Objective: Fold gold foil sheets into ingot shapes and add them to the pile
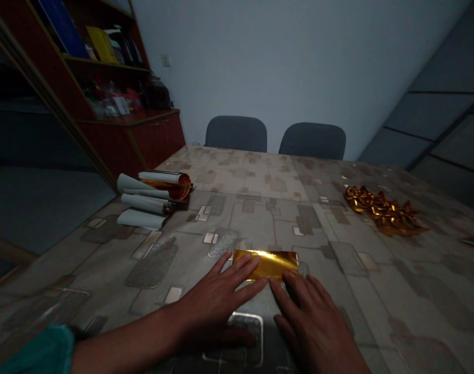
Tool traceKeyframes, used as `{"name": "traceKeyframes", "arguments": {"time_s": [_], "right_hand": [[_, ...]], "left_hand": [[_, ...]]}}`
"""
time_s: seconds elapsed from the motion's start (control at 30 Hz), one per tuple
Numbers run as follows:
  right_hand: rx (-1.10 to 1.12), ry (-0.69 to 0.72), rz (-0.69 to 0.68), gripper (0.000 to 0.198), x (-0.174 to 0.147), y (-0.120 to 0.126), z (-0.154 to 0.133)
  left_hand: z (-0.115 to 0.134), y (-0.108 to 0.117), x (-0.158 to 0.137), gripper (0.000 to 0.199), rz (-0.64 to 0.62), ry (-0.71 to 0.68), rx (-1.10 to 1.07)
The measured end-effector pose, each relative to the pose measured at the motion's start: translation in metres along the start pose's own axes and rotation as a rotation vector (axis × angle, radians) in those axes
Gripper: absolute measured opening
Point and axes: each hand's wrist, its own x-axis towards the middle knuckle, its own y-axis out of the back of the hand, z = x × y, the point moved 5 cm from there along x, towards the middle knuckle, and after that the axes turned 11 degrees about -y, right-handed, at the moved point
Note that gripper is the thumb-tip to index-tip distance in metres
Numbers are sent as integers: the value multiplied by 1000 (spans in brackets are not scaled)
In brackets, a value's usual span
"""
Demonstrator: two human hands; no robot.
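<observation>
A rectangular strip of shiny gold foil paper [275, 264] lies flat on the patterned tablecloth in front of me. My left hand [225, 291] rests with its fingers spread across the strip's left end. At the near right edge of the foil, the fingertips of my right hand [309, 306] touch down, its fingers stretched out. Neither hand grips the paper; both press or rest on it from above. Part of the foil is covered by my fingers.
Curled sheets with pale backs and gold faces [154, 200] sit at the table's left. Folded gold foil pieces [380, 208] are clustered in a row on the right. Two grey chairs [237, 132] stand behind the far edge, beside a red-brown cabinet [154, 137].
</observation>
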Motion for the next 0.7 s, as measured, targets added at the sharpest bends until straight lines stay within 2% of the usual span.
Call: {"name": "traceKeyframes", "arguments": {"time_s": [0.2,0.4,0.7], "right_hand": [[-5,-16,-16,36,2,0,-2],[-30,5,5,33,-6,0,0],[-189,189,59,40,-10,7,5]], "left_hand": [[0,7,-2,91,-20,28,62],[-6,12,-20,83,-39,62,104],[-10,24,-46,74,-53,97,107]]}}
